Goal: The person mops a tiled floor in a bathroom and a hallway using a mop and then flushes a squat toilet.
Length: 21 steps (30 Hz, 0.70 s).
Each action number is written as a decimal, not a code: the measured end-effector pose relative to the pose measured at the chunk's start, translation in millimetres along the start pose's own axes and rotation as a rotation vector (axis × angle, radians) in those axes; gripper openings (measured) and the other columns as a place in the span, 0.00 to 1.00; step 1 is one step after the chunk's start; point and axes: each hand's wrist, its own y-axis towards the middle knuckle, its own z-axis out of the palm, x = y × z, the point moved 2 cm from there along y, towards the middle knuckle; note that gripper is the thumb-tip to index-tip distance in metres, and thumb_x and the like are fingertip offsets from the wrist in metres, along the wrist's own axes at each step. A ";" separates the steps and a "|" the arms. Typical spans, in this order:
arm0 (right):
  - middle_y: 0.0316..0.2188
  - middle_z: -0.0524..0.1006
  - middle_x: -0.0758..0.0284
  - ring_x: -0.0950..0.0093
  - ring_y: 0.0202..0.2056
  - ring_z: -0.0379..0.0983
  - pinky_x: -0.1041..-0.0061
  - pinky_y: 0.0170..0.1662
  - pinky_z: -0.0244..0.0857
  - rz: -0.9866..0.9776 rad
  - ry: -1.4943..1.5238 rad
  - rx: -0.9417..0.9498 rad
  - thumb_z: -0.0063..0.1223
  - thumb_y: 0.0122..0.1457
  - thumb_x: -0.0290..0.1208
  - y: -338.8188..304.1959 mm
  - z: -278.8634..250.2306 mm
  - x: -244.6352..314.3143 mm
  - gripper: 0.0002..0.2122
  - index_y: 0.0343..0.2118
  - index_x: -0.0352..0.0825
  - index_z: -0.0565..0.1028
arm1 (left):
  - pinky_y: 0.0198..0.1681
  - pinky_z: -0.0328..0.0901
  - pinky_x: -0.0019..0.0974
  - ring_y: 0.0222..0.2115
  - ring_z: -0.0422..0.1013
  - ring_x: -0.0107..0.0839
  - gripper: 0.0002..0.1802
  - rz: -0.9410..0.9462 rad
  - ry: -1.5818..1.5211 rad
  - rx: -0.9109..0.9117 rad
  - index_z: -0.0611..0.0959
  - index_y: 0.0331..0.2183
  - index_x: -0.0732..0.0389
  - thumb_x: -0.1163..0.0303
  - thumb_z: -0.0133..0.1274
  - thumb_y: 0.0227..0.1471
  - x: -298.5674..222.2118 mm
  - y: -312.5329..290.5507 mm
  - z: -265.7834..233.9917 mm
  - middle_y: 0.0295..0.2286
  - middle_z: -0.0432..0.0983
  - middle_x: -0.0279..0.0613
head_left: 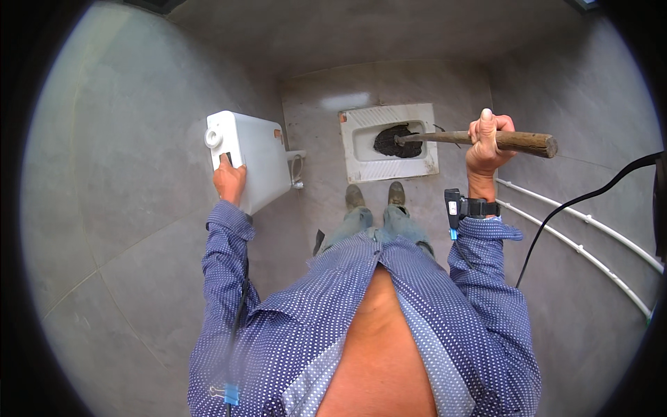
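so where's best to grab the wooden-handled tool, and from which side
Likely the wooden handle near its free end, from the right, where the right hand wraps it: that end juts clear of the squat toilet, while the dark head sits inside.

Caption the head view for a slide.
Left hand on white cistern, right hand holding wooden handle reaching over squat toilet.

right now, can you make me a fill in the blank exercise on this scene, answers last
The left hand touches the cistern, whose colour is ____.
The right hand grips a handle made of ____.
The dark part of the mop in the squat toilet is its ____.
At the right run ____ white pipes.
Missing words: white; wood; head; two
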 end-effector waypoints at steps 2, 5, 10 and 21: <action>0.14 0.64 0.72 0.83 0.15 0.58 0.79 0.20 0.58 0.004 0.003 -0.004 0.55 0.63 0.25 0.7 -2.3 -1.9 0.14 0.22 0.37 0.64 | 0.41 0.70 0.54 0.34 0.76 0.63 0.28 -0.006 0.010 0.016 0.74 0.45 0.67 0.63 0.62 0.43 -4.0 1.0 -1.7 0.30 0.80 0.64; 0.14 0.64 0.72 0.83 0.15 0.58 0.79 0.20 0.57 0.001 0.009 -0.008 0.55 0.63 0.25 1.4 -5.0 -3.2 0.14 0.23 0.37 0.64 | 0.40 0.70 0.54 0.34 0.77 0.61 0.27 0.001 0.001 0.005 0.76 0.43 0.66 0.62 0.62 0.42 -4.5 0.2 -1.7 0.31 0.80 0.64; 0.13 0.65 0.74 0.85 0.15 0.58 0.82 0.19 0.52 0.012 0.058 -0.047 0.58 0.62 0.26 2.1 -0.7 -0.2 0.16 0.20 0.37 0.63 | 0.40 0.70 0.53 0.34 0.77 0.61 0.28 0.030 -0.015 -0.016 0.76 0.44 0.67 0.61 0.62 0.42 -0.8 -1.0 0.8 0.32 0.80 0.63; 0.14 0.64 0.74 0.85 0.14 0.58 0.82 0.19 0.52 0.020 0.067 -0.052 0.59 0.61 0.26 1.1 -0.8 -1.7 0.16 0.20 0.37 0.63 | 0.39 0.70 0.54 0.32 0.77 0.61 0.29 0.056 -0.010 -0.021 0.76 0.44 0.68 0.61 0.62 0.41 1.8 1.7 3.1 0.29 0.80 0.63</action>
